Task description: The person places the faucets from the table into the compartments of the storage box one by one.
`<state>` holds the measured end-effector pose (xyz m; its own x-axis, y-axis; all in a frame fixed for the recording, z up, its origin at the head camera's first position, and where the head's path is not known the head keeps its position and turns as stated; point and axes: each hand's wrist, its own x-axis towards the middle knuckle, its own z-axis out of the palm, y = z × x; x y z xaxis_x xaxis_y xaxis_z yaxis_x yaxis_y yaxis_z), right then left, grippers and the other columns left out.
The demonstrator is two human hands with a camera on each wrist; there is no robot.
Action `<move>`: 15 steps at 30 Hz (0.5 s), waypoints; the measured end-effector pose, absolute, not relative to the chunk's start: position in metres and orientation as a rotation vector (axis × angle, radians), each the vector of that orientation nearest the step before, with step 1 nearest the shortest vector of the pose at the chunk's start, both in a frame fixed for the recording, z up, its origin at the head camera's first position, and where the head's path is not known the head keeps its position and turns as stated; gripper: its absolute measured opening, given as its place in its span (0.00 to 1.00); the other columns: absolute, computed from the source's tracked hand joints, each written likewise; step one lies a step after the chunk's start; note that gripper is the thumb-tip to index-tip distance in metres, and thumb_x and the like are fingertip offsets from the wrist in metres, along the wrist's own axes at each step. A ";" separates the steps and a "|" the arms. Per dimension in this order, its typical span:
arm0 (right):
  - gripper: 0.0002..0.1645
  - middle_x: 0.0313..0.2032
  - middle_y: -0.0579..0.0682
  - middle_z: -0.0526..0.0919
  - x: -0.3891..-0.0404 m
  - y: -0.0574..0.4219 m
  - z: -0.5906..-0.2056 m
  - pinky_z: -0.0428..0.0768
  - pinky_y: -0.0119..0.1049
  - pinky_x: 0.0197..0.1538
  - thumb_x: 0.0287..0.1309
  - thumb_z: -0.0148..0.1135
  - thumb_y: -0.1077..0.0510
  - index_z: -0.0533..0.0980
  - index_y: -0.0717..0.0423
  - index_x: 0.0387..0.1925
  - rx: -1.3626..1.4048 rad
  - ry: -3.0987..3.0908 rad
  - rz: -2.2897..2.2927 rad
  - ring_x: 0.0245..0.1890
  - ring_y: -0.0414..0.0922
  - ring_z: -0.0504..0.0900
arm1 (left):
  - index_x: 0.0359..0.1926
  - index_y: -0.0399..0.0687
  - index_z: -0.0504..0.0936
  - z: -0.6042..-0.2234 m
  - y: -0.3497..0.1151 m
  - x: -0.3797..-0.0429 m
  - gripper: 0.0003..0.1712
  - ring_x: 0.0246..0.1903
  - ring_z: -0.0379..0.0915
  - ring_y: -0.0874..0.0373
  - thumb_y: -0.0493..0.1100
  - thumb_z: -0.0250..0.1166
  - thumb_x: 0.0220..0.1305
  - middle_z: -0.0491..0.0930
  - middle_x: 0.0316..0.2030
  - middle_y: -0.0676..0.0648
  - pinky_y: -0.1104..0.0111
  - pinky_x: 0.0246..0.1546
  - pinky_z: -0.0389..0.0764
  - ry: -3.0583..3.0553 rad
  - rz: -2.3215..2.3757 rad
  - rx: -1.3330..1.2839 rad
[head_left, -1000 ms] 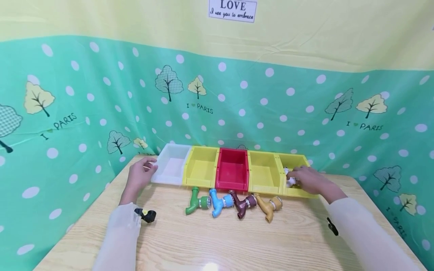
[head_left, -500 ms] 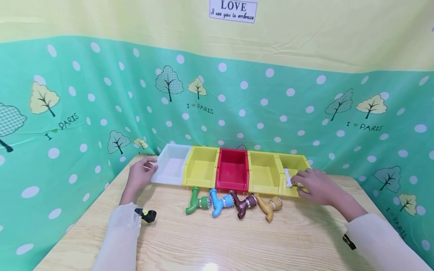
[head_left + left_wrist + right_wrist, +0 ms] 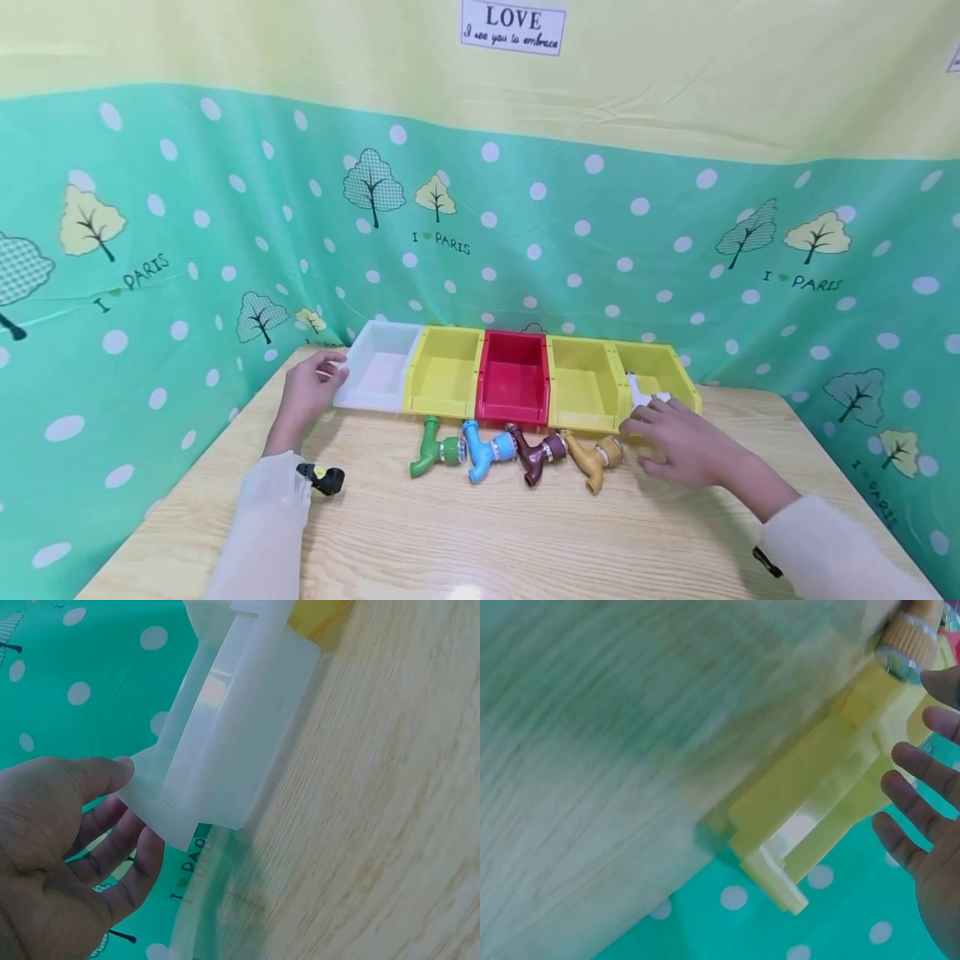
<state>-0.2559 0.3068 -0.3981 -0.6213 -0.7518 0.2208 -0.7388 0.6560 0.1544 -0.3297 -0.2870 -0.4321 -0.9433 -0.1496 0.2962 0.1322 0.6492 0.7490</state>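
Two pale sleeves [image 3: 258,525] lie nearest, above a wood-grain table [image 3: 450,542]. The right hand [image 3: 678,446] has its fingers spread and holds nothing; it is before the right-end yellow bin [image 3: 663,367], near the ochre tap [image 3: 592,460]. The left hand [image 3: 309,392] pinches the outer edge of the white bin [image 3: 382,367] between its thumb and fingers. On the table, just in front of the bins, four taps make a row: from the left, the green tap [image 3: 430,450], the blue tap [image 3: 483,452], the maroon tap [image 3: 536,454] and the ochre one. Behind them, between the white bin and the right-end one, stand a yellow bin [image 3: 447,375], a red bin [image 3: 513,379] and another yellow bin [image 3: 585,383]. The white tap [image 3: 637,396] is inside the right-end yellow bin, partly hidden by the right hand. Farthest hangs a green and yellow cloth [image 3: 652,258] with dots and trees.
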 end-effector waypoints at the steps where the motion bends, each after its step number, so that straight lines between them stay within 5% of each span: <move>1: 0.23 0.46 0.43 0.81 -0.255 0.304 -0.399 0.79 0.52 0.49 0.53 0.72 0.52 0.80 0.47 0.52 1.215 -2.602 -0.070 0.47 0.46 0.77 | 0.59 0.40 0.80 -0.432 -0.287 -0.329 0.17 0.47 0.79 0.40 0.43 0.61 0.76 0.81 0.48 0.35 0.50 0.49 0.82 -2.537 -1.191 0.013; 15: 0.28 0.54 0.47 0.81 -0.241 0.269 -0.408 0.78 0.53 0.54 0.55 0.72 0.51 0.79 0.37 0.59 1.322 -2.650 -0.125 0.52 0.49 0.75 | 0.58 0.40 0.80 -0.435 -0.288 -0.330 0.16 0.45 0.79 0.41 0.43 0.61 0.75 0.81 0.47 0.35 0.51 0.47 0.82 -2.521 -1.171 -0.003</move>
